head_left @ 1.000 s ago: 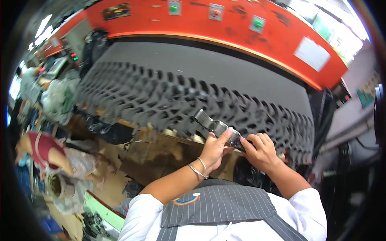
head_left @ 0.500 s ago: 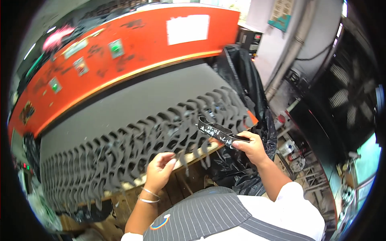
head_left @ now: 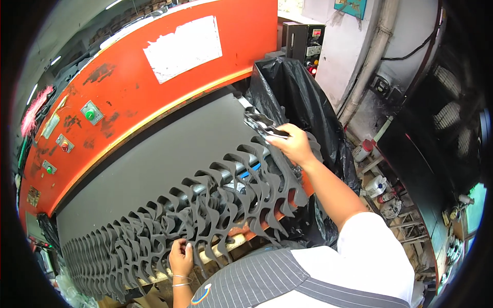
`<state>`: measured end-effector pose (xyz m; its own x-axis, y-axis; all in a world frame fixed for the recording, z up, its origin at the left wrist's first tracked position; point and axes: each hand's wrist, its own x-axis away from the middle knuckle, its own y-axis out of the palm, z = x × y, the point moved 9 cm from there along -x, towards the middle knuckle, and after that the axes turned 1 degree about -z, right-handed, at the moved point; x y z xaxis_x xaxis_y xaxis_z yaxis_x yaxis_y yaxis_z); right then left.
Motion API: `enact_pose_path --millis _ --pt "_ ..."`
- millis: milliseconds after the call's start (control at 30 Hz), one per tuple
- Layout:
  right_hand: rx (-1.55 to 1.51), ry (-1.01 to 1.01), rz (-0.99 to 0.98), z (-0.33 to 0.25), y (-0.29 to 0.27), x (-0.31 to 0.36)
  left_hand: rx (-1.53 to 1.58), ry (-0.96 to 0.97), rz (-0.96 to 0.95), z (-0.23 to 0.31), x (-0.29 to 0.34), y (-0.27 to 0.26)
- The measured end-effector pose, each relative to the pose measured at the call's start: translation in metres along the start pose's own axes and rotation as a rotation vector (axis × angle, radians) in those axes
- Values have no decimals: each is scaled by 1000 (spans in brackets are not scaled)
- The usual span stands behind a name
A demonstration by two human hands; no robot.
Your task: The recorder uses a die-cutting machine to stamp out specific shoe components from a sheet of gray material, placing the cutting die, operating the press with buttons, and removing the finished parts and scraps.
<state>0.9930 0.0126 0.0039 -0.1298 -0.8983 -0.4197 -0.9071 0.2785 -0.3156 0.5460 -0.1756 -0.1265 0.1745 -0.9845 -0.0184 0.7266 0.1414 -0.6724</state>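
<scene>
My right hand point(head_left: 294, 145) is closed around a black, curved metal cutting die point(head_left: 258, 122) with white marks. It holds the die above the far right corner of a grey foam sheet point(head_left: 174, 136). The sheet's near part is cut into a web of curved foam scrap point(head_left: 203, 205) full of openings, some strips twisted and raised. At the near edge of this web, my left hand point(head_left: 181, 260), with bangles on its wrist, has its fingers curled together on a strip of the scrap. The fingertips are partly hidden there.
An orange machine beam point(head_left: 118, 77) with green and red buttons spans the far side. Black plastic sheeting point(head_left: 308, 97) drapes over the right end. A pipe point(head_left: 372, 61), a large dark fan point(head_left: 447, 102) and bottles point(head_left: 377, 185) stand farther right.
My right hand has carried the cutting die away from me to the sheet's far right corner. My left hand has moved down and left onto the web's near edge. The view has shifted.
</scene>
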Motion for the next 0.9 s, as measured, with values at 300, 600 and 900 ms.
enact_pose_path --millis 300,600,900 --pt "347 -222 -157 73 82 -62 -64 -208 27 4 7 1" --pt "51 -119 -247 88 66 -52 -199 -124 78 6 10 11" --pt "-11 -157 -135 81 60 -52 -151 -1 -260 -89 10 13"
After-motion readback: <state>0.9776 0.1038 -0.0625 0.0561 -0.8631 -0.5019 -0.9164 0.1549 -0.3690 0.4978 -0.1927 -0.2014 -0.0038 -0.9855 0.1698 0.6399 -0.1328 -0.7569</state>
